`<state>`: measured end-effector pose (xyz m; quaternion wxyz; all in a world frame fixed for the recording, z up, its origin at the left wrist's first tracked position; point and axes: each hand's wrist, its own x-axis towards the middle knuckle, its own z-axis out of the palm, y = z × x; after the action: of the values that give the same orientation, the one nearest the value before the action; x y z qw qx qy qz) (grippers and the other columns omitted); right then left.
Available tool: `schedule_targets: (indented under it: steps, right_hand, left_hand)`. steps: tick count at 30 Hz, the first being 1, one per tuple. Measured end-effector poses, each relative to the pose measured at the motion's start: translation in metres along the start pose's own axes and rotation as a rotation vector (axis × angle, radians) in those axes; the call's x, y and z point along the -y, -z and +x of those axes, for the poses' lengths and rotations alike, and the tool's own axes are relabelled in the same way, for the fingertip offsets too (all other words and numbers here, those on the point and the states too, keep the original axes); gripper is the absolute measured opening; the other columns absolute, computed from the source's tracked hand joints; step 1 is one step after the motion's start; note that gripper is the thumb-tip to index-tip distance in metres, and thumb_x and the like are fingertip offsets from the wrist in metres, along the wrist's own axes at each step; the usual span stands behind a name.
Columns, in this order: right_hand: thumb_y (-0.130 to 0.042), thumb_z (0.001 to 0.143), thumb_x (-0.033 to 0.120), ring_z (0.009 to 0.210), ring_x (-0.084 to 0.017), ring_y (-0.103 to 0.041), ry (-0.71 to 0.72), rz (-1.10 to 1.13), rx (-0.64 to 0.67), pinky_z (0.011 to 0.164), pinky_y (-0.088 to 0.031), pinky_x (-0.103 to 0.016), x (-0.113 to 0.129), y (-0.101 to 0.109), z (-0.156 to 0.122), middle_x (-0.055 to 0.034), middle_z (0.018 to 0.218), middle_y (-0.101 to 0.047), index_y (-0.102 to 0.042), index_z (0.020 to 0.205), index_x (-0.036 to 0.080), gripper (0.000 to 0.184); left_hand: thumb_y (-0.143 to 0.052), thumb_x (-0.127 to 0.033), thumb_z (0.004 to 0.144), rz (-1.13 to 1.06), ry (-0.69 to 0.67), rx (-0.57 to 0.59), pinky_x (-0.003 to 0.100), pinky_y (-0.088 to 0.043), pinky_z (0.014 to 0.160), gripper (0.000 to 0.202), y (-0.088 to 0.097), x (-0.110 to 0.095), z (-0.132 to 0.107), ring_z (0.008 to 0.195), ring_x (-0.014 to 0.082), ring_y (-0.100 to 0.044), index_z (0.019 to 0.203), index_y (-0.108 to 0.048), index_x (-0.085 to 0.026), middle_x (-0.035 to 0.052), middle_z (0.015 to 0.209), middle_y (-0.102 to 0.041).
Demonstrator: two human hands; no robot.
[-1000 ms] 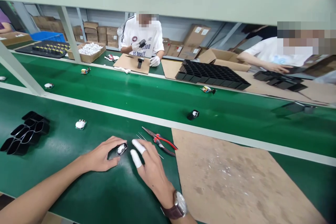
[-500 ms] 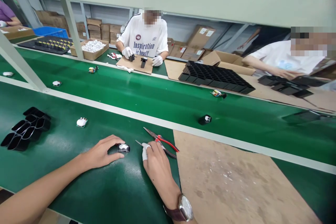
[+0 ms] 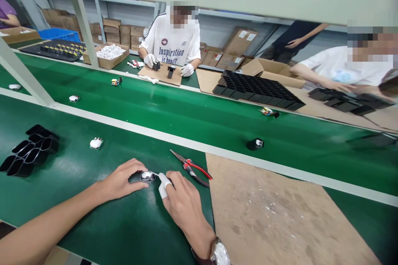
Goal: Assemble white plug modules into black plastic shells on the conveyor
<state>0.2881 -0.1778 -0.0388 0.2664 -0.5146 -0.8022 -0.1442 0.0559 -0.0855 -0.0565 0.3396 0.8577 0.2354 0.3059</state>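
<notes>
My left hand [image 3: 126,178] pinches a small black plastic housing [image 3: 147,177] between thumb and fingers on the green bench. White material and part of a circuit board show in its open top. White finger covers are on my right hand [image 3: 183,198], which is closed around a thin pointed metal tool [image 3: 155,174]. The tool's tip is at the housing's upper right rim; most of its length is hidden by my fingers. Just beyond my right hand lie red-handled long-nose pliers [image 3: 190,165]. A loose circuit board with a white blob [image 3: 96,143] lies beyond my left hand.
Several empty black housings [image 3: 32,153] stand at the left. Brown cardboard [image 3: 264,211] covers the bench at right. Past a pale rail [image 3: 174,140], a green conveyor [image 3: 186,112] carries boards and a black housing [image 3: 255,144]. Across it, co-workers handle black parts.
My right hand has moved left, bringing the tool's tip to the housing. My left hand keeps its hold. Parts on the conveyor have shifted right.
</notes>
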Motion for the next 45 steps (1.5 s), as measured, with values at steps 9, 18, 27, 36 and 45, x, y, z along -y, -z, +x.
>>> schedule_targets:
  steps: [9,18,27,36,45]
  right_hand:
    - [-0.049,0.094,0.001,0.081,-0.023,-0.055,0.049,0.077,0.025,0.064,-0.045,-0.036,0.001,0.0,0.011,-0.0096,0.096,-0.063,-0.061,0.087,0.021,0.025]
    - [-0.051,0.08,-0.006,0.078,-0.022,-0.054,0.088,0.065,0.118,0.06,-0.042,-0.036,0.003,0.006,0.017,-0.0066,0.09,-0.064,-0.055,0.073,0.022,0.029]
    - [-0.053,0.096,0.002,0.08,-0.019,-0.056,-0.005,0.205,-0.007,0.067,-0.047,-0.032,-0.006,0.003,0.005,-0.0079,0.099,-0.064,-0.065,0.103,0.015,0.019]
    - [-0.049,0.094,0.002,0.079,-0.02,-0.057,-0.021,0.187,0.062,0.065,-0.047,-0.033,0.0,0.0,0.008,-0.0074,0.096,-0.064,-0.067,0.094,0.018,0.024]
    - [-0.051,0.1,0.007,0.082,-0.019,-0.062,-0.083,0.17,-0.005,0.071,-0.051,-0.031,-0.011,0.0,0.007,-0.006,0.098,-0.066,-0.068,0.11,0.017,0.023]
  left_hand:
    - [-0.075,-0.029,0.098,-0.039,0.015,0.036,0.035,-0.058,0.092,0.031,-0.001,0.004,-0.001,0.106,0.0221,-0.069,0.126,-0.065,-0.022,0.0088,0.115,-0.072]
    - [-0.075,-0.028,0.097,-0.033,0.048,0.056,0.034,-0.057,0.092,0.029,0.0,0.002,0.0,0.105,0.0217,-0.07,0.123,-0.065,-0.022,0.0074,0.113,-0.072]
    - [-0.075,-0.026,0.097,-0.062,0.069,0.063,0.034,-0.057,0.094,0.029,-0.001,0.003,0.0,0.107,0.0222,-0.07,0.123,-0.066,-0.023,0.0073,0.116,-0.072]
    - [-0.073,-0.028,0.098,-0.051,0.058,0.061,0.034,-0.057,0.094,0.026,-0.001,0.002,0.0,0.106,0.0219,-0.07,0.123,-0.066,-0.022,0.0073,0.114,-0.073]
    - [-0.074,-0.028,0.098,0.018,0.051,0.067,0.034,-0.059,0.093,0.031,0.001,0.001,0.0,0.106,0.0218,-0.071,0.127,-0.065,-0.024,0.007,0.114,-0.072]
